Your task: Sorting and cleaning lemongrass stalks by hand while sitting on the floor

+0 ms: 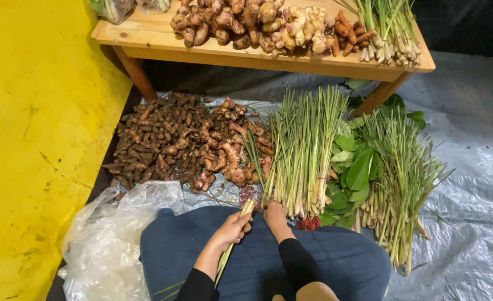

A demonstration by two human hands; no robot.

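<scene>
1. Two hands work over our lap: our left hand (232, 227) is curled round a single lemongrass stalk (231, 245), which runs from our knee down past the wrist, its pale butt end up near the pile.
2. Our right hand (274, 214) reaches to the butt ends of the big bundle (302, 156); it looks closed on them, but we cannot tell how firm the grip is.
3. Beside our left knee lies a crumpled clear bag (115, 234). It is thin plastic and unmarked, and we see no stalks in it.
4. Under everything a grey sheet (469, 184) covers the floor.
5. Farther out, a second bundle (397, 178) lies to the right, with broad green leaves (358, 167) between the two. Both heaps are large, so by our judgement the sorting of stalks is at an early point, with only one stalk taken out.
6. Left of the grass sits a dark root pile (174, 139), with pinker pieces at its near edge.
7. Beyond that, a wooden table (157, 39) carries ginger-like roots (252, 22), small orange roots (349, 33) and more trimmed stalks (391, 33). Two clear bags (112, 8) sit at its far left corner.
8. We see no labels or signs anywhere; a yellow wall (34, 139) fills the left side.
</scene>
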